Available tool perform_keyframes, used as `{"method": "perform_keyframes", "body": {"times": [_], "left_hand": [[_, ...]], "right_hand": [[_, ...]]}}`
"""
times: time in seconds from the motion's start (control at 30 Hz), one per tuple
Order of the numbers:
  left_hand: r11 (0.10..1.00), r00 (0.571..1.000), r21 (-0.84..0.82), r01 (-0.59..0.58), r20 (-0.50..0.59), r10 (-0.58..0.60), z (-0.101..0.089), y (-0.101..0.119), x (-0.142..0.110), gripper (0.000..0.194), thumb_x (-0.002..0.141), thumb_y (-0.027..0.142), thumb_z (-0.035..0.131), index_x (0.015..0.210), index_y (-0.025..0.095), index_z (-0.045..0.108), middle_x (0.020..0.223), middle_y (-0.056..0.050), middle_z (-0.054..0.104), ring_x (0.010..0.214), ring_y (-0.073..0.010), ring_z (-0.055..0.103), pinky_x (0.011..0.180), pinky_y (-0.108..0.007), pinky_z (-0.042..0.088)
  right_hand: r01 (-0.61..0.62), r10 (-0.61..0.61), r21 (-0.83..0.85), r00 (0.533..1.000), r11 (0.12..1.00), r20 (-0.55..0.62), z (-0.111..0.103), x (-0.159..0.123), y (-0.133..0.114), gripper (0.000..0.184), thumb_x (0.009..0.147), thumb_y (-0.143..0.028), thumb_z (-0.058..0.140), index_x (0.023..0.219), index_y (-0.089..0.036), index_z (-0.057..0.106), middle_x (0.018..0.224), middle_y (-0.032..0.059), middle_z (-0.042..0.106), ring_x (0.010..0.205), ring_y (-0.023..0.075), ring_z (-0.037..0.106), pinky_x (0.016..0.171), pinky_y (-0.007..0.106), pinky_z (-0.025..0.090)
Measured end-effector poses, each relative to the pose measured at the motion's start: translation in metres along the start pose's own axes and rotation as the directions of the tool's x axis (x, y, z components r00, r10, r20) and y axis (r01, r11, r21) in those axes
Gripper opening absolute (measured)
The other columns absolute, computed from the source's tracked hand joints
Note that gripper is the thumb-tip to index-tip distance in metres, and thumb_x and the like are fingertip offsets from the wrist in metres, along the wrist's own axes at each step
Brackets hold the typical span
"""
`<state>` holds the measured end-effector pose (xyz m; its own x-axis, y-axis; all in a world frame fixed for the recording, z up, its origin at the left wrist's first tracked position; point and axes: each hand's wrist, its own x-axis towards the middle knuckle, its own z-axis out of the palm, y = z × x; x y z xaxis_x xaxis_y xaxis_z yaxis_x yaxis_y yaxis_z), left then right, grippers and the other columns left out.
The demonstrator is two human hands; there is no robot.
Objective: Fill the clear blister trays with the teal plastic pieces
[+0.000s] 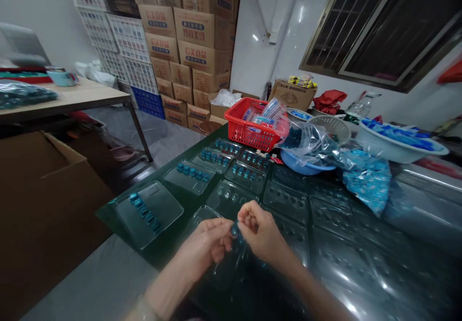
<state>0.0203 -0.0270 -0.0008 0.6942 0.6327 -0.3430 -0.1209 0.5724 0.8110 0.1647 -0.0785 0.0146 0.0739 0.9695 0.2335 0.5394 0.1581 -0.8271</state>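
Note:
My left hand (207,241) and my right hand (262,229) meet above the dark green table, fingertips pinched together. Between them is a small shiny teal piece (234,229), mostly covered by the fingers, so its kind is unclear. Just beyond the hands lies a clear plastic tray (207,212). To the left, another clear tray (164,205) carries a row of teal pieces (145,212). Farther back, more trays hold similar rows, such as the teal pieces (193,172). On the right, clear trays (287,200) show moulded hollows.
A red basket (249,131) with plastic-wrapped items stands at the table's far end. Beside it are a blue bowl (306,164) under a clear bag, a blue patterned bag (366,181) and a white basin (400,147). An open carton (50,205) sits at left, below another table (97,95).

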Motion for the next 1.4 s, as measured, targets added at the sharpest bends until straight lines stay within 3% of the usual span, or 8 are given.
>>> {"method": "perform_keyframes", "body": {"times": [0.2,0.43,0.7,0.83,0.93,1.03,1.2,1.4], "left_hand": [[0.988,0.995,0.132,-0.086,-0.046,0.092,-0.005,-0.003,-0.002,0.023,0.071,0.033,0.058,0.064,0.011,0.06,0.049,0.001,0.05,0.037,-0.0029,0.035,0.036,-0.017,0.018],[0.999,0.998,-0.039,-0.03,0.049,0.032,-0.007,-0.005,-0.001,0.015,0.072,0.027,0.058,0.068,0.013,0.055,0.051,0.002,0.05,0.037,-0.0024,0.032,0.037,-0.018,0.015],[0.984,0.982,0.017,-0.175,-0.075,0.176,0.001,-0.002,-0.004,0.02,0.066,0.015,0.063,0.057,0.014,0.045,0.05,0.006,0.044,0.037,-0.001,0.026,0.036,-0.018,0.014],[0.975,0.988,-0.16,-0.151,-0.043,0.146,0.001,-0.003,-0.004,0.015,0.068,0.015,0.061,0.068,0.017,0.047,0.045,0.009,0.035,0.034,-0.0007,0.022,0.034,-0.016,0.01],[0.929,0.999,-0.366,-0.052,-0.019,0.048,-0.002,-0.005,-0.002,0.016,0.067,0.016,0.062,0.069,0.016,0.046,0.048,0.008,0.037,0.036,-0.0008,0.027,0.034,-0.014,0.011],[0.895,0.999,-0.445,-0.005,-0.04,-0.014,-0.002,-0.006,0.002,0.017,0.065,0.016,0.063,0.069,0.016,0.046,0.052,0.006,0.04,0.039,-0.0012,0.034,0.034,-0.013,0.016],[0.911,0.995,-0.41,-0.046,-0.1,0.005,0.002,-0.007,0.01,0.014,0.067,0.015,0.063,0.069,0.015,0.049,0.052,0.006,0.044,0.04,-0.0014,0.04,0.036,-0.013,0.022],[0.95,0.994,-0.305,-0.068,-0.103,0.038,0.003,-0.012,0.015,0.011,0.07,0.021,0.061,0.072,0.014,0.053,0.05,0.004,0.049,0.038,-0.0023,0.038,0.037,-0.014,0.023]], "right_hand": [[0.061,-0.064,-0.134,0.998,0.989,-0.016,0.003,-0.001,-0.002,0.011,0.073,-0.009,0.043,0.076,-0.02,0.043,0.058,-0.0054,0.04,0.051,0.0084,0.042,0.048,0.018,0.032],[0.105,-0.108,-0.199,0.994,0.974,-0.001,0.007,-0.002,0.0,0.016,0.071,-0.005,0.041,0.076,-0.02,0.042,0.06,-0.0049,0.04,0.053,0.0086,0.042,0.049,0.018,0.032],[0.053,-0.055,-0.154,0.998,0.987,-0.008,0.01,-0.001,0.0,0.019,0.066,-0.002,0.041,0.073,-0.021,0.041,0.055,-0.0071,0.037,0.049,0.0073,0.04,0.046,0.018,0.03],[0.003,-0.002,-0.053,1.0,0.999,0.014,0.011,-0.003,-0.001,0.016,0.069,-0.006,0.043,0.074,-0.021,0.041,0.056,-0.0073,0.04,0.047,0.0067,0.04,0.045,0.017,0.031],[-0.03,0.029,0.041,0.999,0.999,0.02,0.009,-0.006,-0.002,0.01,0.074,-0.01,0.043,0.076,-0.02,0.042,0.061,-0.0057,0.044,0.051,0.0073,0.044,0.047,0.018,0.034],[-0.026,0.028,0.042,0.998,0.999,-0.049,0.005,-0.01,-0.003,0.009,0.078,-0.014,0.042,0.082,-0.02,0.047,0.069,-0.0027,0.05,0.058,0.009,0.049,0.052,0.019,0.038],[-0.008,-0.002,-0.09,0.995,0.996,-0.104,0.003,-0.016,-0.002,0.023,0.071,-0.02,0.058,0.092,-0.022,0.052,0.078,-0.0009,0.054,0.064,0.0114,0.05,0.056,0.021,0.04],[0.069,-0.084,-0.131,0.99,0.989,-0.113,0.008,-0.01,0.005,0.005,0.075,-0.021,0.054,0.079,-0.019,0.057,0.066,-0.0013,0.051,0.061,0.0112,0.049,0.058,0.022,0.038]]}}
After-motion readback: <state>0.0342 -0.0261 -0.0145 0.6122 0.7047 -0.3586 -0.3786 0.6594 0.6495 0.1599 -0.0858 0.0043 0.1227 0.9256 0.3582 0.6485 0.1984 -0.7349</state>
